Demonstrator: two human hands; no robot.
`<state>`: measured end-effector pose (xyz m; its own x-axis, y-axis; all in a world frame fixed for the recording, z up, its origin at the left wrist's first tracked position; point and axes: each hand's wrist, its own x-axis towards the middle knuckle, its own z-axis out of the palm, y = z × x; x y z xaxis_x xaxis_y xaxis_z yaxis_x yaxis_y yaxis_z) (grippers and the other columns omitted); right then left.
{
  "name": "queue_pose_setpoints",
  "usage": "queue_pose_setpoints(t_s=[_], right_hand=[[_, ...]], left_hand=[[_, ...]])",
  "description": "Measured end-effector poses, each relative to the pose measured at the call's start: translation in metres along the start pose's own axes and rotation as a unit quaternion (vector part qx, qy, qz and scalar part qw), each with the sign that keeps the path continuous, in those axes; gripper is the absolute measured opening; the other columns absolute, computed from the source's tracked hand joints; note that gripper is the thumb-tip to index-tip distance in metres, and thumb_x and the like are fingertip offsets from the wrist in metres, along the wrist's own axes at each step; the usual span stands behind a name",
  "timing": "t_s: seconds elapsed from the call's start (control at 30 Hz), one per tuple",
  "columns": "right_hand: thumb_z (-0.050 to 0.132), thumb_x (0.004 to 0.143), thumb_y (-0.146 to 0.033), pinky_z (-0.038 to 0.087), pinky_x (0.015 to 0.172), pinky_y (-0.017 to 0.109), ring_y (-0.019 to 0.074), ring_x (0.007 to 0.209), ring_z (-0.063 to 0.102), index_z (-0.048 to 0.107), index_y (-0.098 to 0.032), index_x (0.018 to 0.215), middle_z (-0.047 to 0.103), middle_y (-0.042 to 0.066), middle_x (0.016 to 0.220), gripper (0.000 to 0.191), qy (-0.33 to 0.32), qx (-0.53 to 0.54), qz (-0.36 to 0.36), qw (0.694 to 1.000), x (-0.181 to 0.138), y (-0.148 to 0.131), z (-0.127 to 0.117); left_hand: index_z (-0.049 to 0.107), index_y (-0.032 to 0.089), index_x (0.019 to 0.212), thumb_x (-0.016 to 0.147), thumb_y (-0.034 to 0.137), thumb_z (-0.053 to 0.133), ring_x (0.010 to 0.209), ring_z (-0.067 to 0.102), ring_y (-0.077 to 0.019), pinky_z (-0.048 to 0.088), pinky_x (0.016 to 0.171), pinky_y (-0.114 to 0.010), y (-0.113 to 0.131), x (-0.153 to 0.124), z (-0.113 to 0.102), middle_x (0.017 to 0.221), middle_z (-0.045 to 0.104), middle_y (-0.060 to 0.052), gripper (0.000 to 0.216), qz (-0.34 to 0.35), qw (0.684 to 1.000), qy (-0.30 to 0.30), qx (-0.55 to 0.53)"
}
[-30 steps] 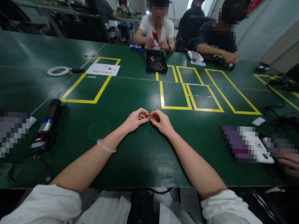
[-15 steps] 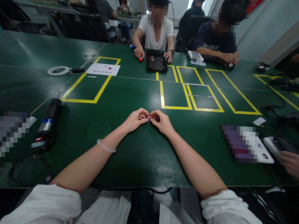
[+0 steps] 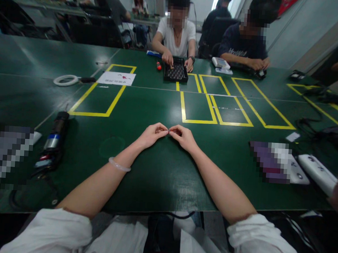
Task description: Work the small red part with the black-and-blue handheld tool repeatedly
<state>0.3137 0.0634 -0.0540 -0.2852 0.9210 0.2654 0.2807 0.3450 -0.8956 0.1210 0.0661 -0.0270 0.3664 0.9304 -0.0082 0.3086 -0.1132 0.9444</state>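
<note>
My left hand (image 3: 151, 135) and my right hand (image 3: 184, 137) meet fingertip to fingertip over the green table (image 3: 154, 171), just in front of me. Both are closed in a pinch on a tiny part (image 3: 169, 130) with a trace of red, too small to name. A pale bangle (image 3: 119, 165) sits on my left wrist. Both forearms rest on the table.
An electric screwdriver (image 3: 54, 139) lies at my left. Yellow taped boxes (image 3: 199, 105) mark the table. A black tray (image 3: 176, 70) is under the hands of a person opposite. A tape roll (image 3: 65, 80) and paper (image 3: 116, 78) lie far left; another person's hand holds a white device (image 3: 317, 173) at right.
My hands have barely moved; the red part shows less between my fingertips. The person opposite put down a red tool and reached to the black tray. The white device at right shifted.
</note>
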Motion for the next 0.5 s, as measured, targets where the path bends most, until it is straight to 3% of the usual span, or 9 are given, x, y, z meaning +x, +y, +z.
queue_pose_setpoints(t_s=[0.27, 0.5], right_hand=[[0.06, 0.085, -0.044, 0.048, 0.07, 0.026, 0.0144, 0.072, 0.065, 0.065, -0.015, 0.086, 0.07, 0.004, 0.076, 0.029, -0.021, 0.071, 0.036, 0.997, 0.0014, -0.001, -0.0005], [0.067, 0.079, -0.041, 0.047, 0.066, 0.025, 0.013, 0.07, 0.06, 0.064, -0.016, 0.093, 0.068, 0.003, 0.081, 0.028, -0.013, 0.067, 0.028, 0.997, 0.0019, 0.0009, 0.001]], left_hand=[[0.062, 0.013, 0.091, 0.083, 0.046, 0.057, 0.074, 0.058, -0.014, 0.045, 0.074, -0.029, 0.0018, -0.0006, 0.0003, 0.077, 0.063, -0.003, 0.035, 0.016, 1.0, -0.01, 0.02], [0.06, 0.013, 0.095, 0.079, 0.045, 0.062, 0.08, 0.06, -0.0157, 0.047, 0.077, -0.031, 0.0008, -0.0016, 0.0012, 0.086, 0.064, -0.005, 0.036, 0.01, 1.0, 0.0, 0.006]])
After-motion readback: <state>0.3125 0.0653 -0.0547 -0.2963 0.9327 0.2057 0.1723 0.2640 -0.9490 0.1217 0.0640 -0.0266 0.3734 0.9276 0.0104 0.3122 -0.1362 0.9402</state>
